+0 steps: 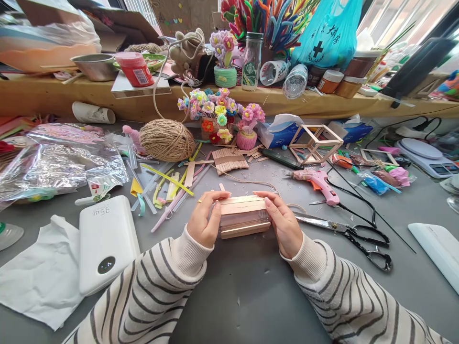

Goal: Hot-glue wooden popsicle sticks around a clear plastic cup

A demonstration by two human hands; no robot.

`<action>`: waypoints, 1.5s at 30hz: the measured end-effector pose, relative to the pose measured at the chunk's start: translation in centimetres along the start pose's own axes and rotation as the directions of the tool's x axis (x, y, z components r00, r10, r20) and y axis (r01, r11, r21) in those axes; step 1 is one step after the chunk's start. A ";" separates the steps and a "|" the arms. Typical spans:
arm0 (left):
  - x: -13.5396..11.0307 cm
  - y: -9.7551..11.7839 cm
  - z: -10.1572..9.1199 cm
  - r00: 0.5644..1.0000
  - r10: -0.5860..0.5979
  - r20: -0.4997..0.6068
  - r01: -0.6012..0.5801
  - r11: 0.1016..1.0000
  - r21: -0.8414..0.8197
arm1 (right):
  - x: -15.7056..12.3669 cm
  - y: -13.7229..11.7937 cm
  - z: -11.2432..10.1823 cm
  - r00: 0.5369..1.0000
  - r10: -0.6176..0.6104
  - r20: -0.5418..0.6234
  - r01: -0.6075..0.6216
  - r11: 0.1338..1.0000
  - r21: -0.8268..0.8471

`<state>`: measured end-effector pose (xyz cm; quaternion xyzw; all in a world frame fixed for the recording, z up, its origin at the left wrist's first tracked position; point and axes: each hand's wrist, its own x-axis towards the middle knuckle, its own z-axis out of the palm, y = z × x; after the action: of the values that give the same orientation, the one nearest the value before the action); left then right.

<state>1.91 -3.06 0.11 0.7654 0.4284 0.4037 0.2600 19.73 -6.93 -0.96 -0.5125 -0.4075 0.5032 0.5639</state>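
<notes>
1. I have the left hand (205, 217) gripping one end of a small box of wooden sticks (244, 206).
2. My right hand (285, 220) grips its other end.
3. I see the box between both hands, over the grey surface (233, 291); I cannot tell whether they touch.
4. Scissors (339, 227) lie right of it, a pink glue gun (319, 183) just beyond them.

On the table (222, 306) I see a white power bank (107, 234) next to one creased white sheet (38, 277). On the ledge (39, 98) behind, a glass bottle (251, 62) stands near a blue plastic bag (324, 36).
</notes>
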 end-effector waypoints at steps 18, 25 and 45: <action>0.1 0.0 -0.2 1.000 0.017 0.013 -0.018 1.000 0.025 | -0.1 0.0 0.0 1.000 -0.010 -0.007 0.010 1.000 -0.011; 0.0 0.4 0.3 0.996 -0.068 -0.050 0.064 0.995 -0.073 | -0.1 0.1 0.1 1.000 0.005 -0.013 -0.005 1.000 0.023; 0.0 -0.3 0.0 1.000 0.024 0.015 -0.025 0.999 0.033 | 0.0 0.0 0.2 1.000 -0.012 -0.026 0.012 1.000 -0.025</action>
<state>1.79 -2.91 -0.10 0.7778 0.4238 0.3941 0.2453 19.56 -6.94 -0.91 -0.5236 -0.4092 0.4880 0.5659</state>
